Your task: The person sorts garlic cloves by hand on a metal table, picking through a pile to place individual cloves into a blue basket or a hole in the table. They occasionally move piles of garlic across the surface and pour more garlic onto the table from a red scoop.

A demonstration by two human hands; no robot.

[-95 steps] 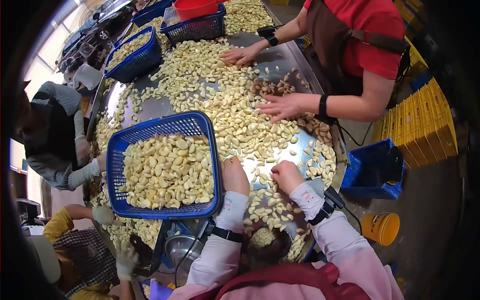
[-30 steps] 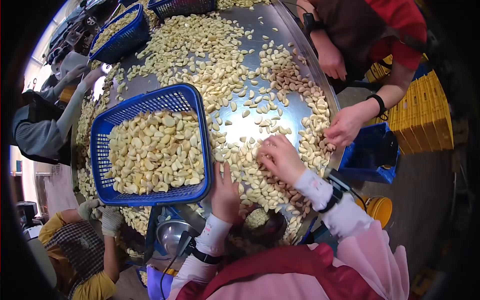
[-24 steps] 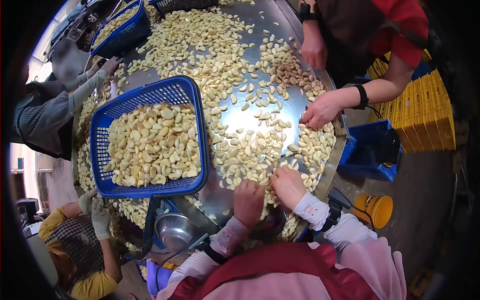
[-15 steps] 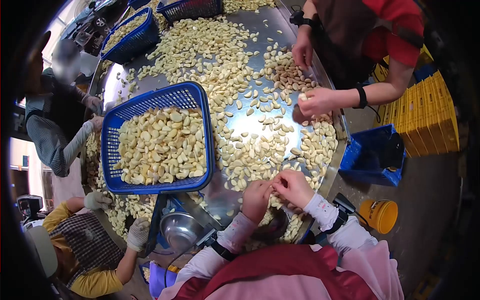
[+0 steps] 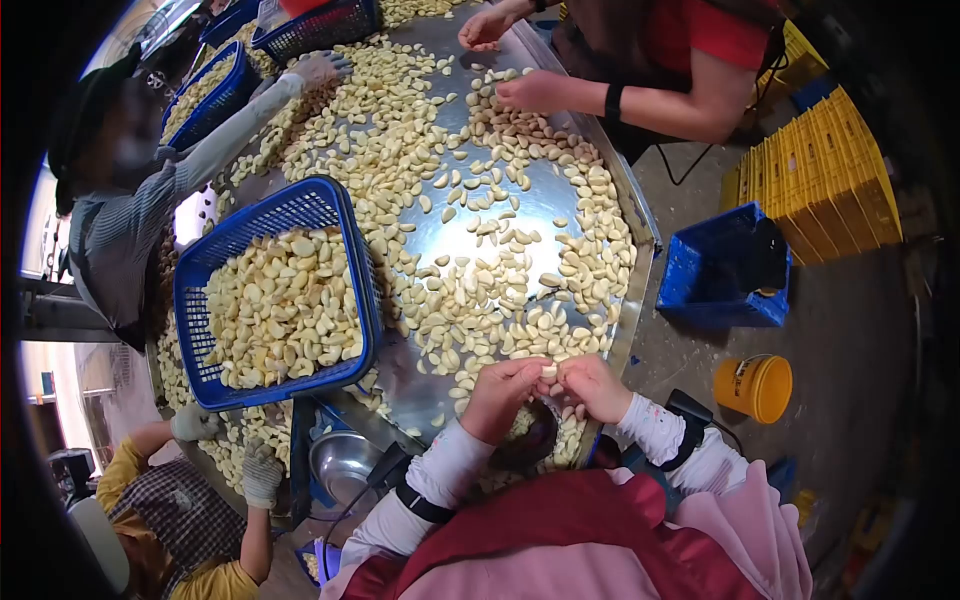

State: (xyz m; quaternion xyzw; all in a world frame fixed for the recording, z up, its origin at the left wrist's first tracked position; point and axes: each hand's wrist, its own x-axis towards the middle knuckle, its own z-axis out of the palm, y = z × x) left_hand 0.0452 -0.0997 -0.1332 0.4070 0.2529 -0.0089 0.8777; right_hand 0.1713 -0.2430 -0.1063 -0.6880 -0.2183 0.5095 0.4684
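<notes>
My left hand (image 5: 502,398) and my right hand (image 5: 596,388) meet at the near edge of the metal table (image 5: 398,365). Between their fingertips is a pale peeled garlic clove (image 5: 549,371), pinched from both sides. Loose garlic cloves (image 5: 470,315) lie spread just beyond my hands. Under my wrists is a dark round opening or bowl (image 5: 530,435) with small pale bits in it; its shape is partly hidden by my arms.
A blue basket (image 5: 362,290) heaped with cloves stands left. A steel bowl (image 5: 345,465) sits near my left arm. Co-workers' hands (image 5: 535,92) and gloved hands (image 5: 262,472) reach over the table. On the floor right are a blue crate (image 5: 725,270), yellow bucket (image 5: 755,388) and stacked yellow crates (image 5: 820,180).
My view has shifted. A clove now shows between my fingertips, which are slightly farther apart. The co-worker at upper left has stretched an arm across the cloves; the one opposite has moved their hands.
</notes>
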